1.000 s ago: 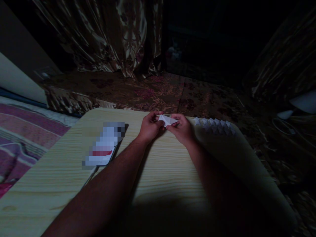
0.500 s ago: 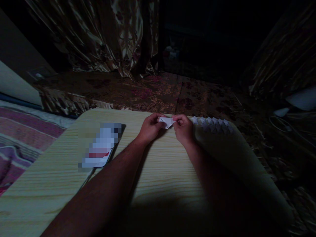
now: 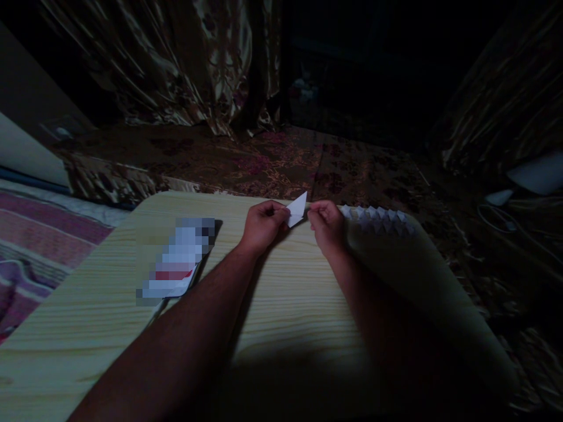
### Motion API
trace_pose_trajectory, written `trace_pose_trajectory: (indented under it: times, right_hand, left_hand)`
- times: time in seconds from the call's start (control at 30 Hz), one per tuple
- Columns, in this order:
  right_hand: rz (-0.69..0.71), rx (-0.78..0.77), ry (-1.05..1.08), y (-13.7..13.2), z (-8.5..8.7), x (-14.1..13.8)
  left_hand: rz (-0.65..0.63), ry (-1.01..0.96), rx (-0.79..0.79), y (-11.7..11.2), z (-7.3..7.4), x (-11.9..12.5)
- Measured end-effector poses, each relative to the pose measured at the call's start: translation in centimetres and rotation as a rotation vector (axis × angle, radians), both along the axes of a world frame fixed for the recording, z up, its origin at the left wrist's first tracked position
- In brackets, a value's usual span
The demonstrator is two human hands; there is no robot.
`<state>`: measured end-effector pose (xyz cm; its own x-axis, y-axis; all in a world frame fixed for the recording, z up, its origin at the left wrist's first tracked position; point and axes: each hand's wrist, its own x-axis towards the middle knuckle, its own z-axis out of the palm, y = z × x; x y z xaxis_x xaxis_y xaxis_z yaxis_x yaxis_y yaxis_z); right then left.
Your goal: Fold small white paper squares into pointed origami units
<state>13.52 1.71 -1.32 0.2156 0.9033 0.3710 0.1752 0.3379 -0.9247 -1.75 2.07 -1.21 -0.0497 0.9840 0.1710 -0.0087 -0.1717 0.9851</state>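
Observation:
A small piece of folded white paper (image 3: pixel 297 209) is pinched between the thumb and fingers of my left hand (image 3: pixel 265 224), above the far edge of the wooden table. One pointed corner sticks up and away from the hand. Just to its right is my right hand (image 3: pixel 326 224), fingers curled and thumb against them. A narrow gap seems to separate its fingertips from the paper, and nothing shows in them. Several small folded paper pieces (image 3: pixel 382 217), pale and pointed, lie in rows to the right of my right hand.
On the left of the light wooden table (image 3: pixel 281 305) lies a phone-like object (image 3: pixel 178 258), blurred out, with a cable at its lower end. Beyond the table are a patterned ledge (image 3: pixel 264 158) and curtains (image 3: pixel 224 64). Striped bedding (image 3: pixel 39 234) is at the left.
My right hand has let go of the folded paper and moved slightly off it. The paper, still in my left hand, has turned so that a point faces up.

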Motion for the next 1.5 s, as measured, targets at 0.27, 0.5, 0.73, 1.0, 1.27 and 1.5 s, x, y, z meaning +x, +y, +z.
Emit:
trace_pose_trajectory:
  times: [0.27, 0.5, 0.73, 1.0, 1.27, 1.5]
  right_hand:
    - [0.037, -0.085, -0.004, -0.1, 0.2, -0.1]
    - [0.040, -0.037, -0.035, -0.2, 0.1, -0.2]
    - [0.058, -0.040, -0.032, -0.3, 0.1, -0.4]
    - [0.057, -0.035, -0.033, -0.4, 0.2, -0.5]
    - [0.076, -0.033, -0.052, -0.4, 0.3, -0.5]
    - [0.123, -0.063, -0.015, -0.4, 0.2, -0.5]
  left_hand:
    - [-0.008, 0.085, 0.062, -0.4, 0.4, 0.2]
    - [0.022, 0.112, 0.118, -0.4, 0.2, 0.3]
    - [0.028, 0.117, 0.141, -0.5, 0.1, 0.5]
    - [0.061, 0.166, 0.172, -0.7, 0.3, 0.7]
    - [0.027, 0.156, 0.134, -0.8, 0.2, 0.8]
    - [-0.044, 0.098, 0.056, -1.2, 0.8, 0.7]
